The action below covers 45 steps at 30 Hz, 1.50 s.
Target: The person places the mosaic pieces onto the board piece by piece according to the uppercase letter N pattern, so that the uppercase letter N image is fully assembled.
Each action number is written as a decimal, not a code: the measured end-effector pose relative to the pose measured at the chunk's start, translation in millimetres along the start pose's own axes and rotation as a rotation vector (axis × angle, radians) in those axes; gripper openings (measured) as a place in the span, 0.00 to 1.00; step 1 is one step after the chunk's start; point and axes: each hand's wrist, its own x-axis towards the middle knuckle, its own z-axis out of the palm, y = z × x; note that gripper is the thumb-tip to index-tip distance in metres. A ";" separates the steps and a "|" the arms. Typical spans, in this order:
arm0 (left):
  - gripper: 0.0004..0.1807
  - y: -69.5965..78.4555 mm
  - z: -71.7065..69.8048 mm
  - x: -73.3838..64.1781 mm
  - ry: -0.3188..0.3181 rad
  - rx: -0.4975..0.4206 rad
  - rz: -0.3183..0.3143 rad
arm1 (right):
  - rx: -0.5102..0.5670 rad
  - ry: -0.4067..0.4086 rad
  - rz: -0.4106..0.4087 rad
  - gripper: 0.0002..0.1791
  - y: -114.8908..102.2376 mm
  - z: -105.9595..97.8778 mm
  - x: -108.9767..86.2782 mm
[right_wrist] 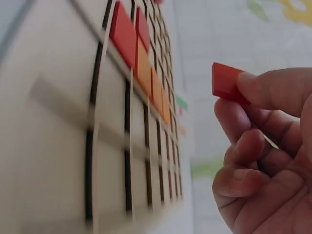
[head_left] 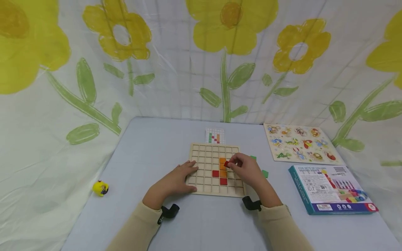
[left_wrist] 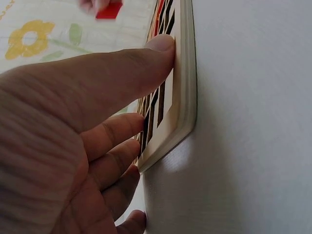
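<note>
A wooden grid board [head_left: 205, 165] lies on the table. Three orange tiles [head_left: 222, 173] sit in one of its columns, with a red tile [head_left: 223, 181] just below and another red tile [head_left: 215, 173] to the left. My right hand [head_left: 249, 170] pinches a loose red tile [right_wrist: 224, 80] between thumb and fingers, raised over the board near the orange column. My left hand [head_left: 177, 181] rests at the board's left side, fingers extended; in the left wrist view its thumb [left_wrist: 161, 44] lies on the frame near the corner.
Behind the board lies a pattern card [head_left: 215, 136]. Green tiles [head_left: 265, 173] lie to its right, partly behind my right hand. Farther right are an insect puzzle board [head_left: 301, 143] and a boxed toy set [head_left: 326, 191]. A yellow toy [head_left: 100, 188] stands near the left edge.
</note>
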 end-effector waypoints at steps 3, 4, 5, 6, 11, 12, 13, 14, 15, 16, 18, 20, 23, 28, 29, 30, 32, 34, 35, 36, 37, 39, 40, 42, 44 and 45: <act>0.44 -1.4 1.8 2.4 -0.005 -0.011 0.013 | 0.001 -0.032 -0.024 0.03 -9.3 20.5 20.7; 0.44 -1.9 2.5 3.2 -0.007 -0.009 0.016 | -0.008 -0.044 -0.031 0.03 -11.6 26.3 26.7; 0.44 -2.7 3.6 4.1 -0.008 -0.006 0.019 | -0.015 -0.059 -0.034 0.03 -13.3 31.5 32.1; 0.44 -3.4 4.6 4.9 -0.006 -0.005 0.023 | -0.024 -0.074 -0.037 0.03 -14.7 36.2 36.8; 0.44 -5.4 6.9 7.2 0.000 0.006 0.027 | -0.043 -0.124 -0.035 0.03 -22.2 48.4 48.7; 0.44 -5.3 6.7 7.1 0.001 0.006 0.027 | -0.049 -0.130 -0.038 0.03 -23.3 49.3 49.4; 0.44 -5.0 6.2 6.9 0.001 0.006 0.026 | -0.055 -0.136 -0.039 0.03 -24.8 49.8 49.6; 0.44 -4.7 5.8 6.5 0.002 0.006 0.026 | -0.062 -0.143 -0.041 0.03 -26.3 49.9 49.5; 0.44 -4.4 5.2 6.1 0.002 0.009 0.025 | -0.070 -0.151 -0.044 0.02 -27.4 50.1 49.2; 0.44 -4.1 4.8 5.5 0.003 0.008 0.025 | -0.078 -0.160 -0.046 0.03 -28.6 50.1 48.5; 0.44 -3.5 3.6 4.4 0.005 0.009 0.024 | -0.097 -0.178 -0.046 0.03 -30.4 50.3 47.0; 0.44 -3.2 2.6 3.2 0.008 0.008 0.025 | -0.113 -0.187 -0.049 0.04 -32.0 50.8 45.5; 0.44 -3.3 1.6 2.2 0.010 0.004 0.026 | -0.135 -0.187 -0.050 0.05 -32.8 52.7 44.8; 0.44 -4.7 1.7 1.9 0.011 0.003 0.020 | -0.183 -0.176 -0.059 0.04 -34.9 56.2 45.8; 0.44 -5.0 1.8 2.0 0.009 0.006 0.018 | -0.198 -0.175 -0.061 0.05 -35.7 56.6 45.7; 0.44 -5.2 1.8 2.0 0.008 0.008 0.018 | -0.213 -0.173 -0.065 0.05 -36.6 57.0 45.4; 0.44 -5.7 2.1 2.3 0.007 0.009 0.022 | -0.239 -0.170 -0.073 0.05 -38.3 57.5 45.0; 0.44 -5.7 1.9 2.3 0.006 0.012 0.026 | -0.254 -0.167 -0.076 0.05 -39.6 57.9 44.5; 0.44 -5.7 2.0 2.3 0.007 0.012 0.028 | -0.258 -0.166 -0.078 0.05 -40.0 58.0 44.3; 0.44 -5.5 1.8 2.3 0.009 0.012 0.030 | -0.260 -0.165 -0.080 0.05 -40.2 58.0 44.3; 0.44 -5.3 1.7 2.3 0.011 0.011 0.028 | -0.261 -0.165 -0.079 0.05 -40.2 57.9 44.3; 0.44 -4.3 1.1 2.0 0.011 0.012 0.019 | -0.248 -0.163 -0.070 0.04 -39.4 55.9 43.8; 0.44 -3.6 0.7 1.8 0.011 0.011 0.016 | -0.239 -0.157 -0.072 0.03 -37.7 54.0 43.7; 0.44 -2.6 0.5 1.4 0.010 0.007 0.006 | -0.206 -0.136 -0.070 0.03 -33.0 47.7 43.8; 0.44 -1.8 0.3 0.9 0.008 0.003 -0.002 | -0.162 -0.111 -0.073 0.05 -26.2 35.5 43.8; 0.44 -1.7 0.5 1.1 0.007 0.004 -0.005 | -0.139 -0.096 -0.078 0.06 -22.1 27.6 43.9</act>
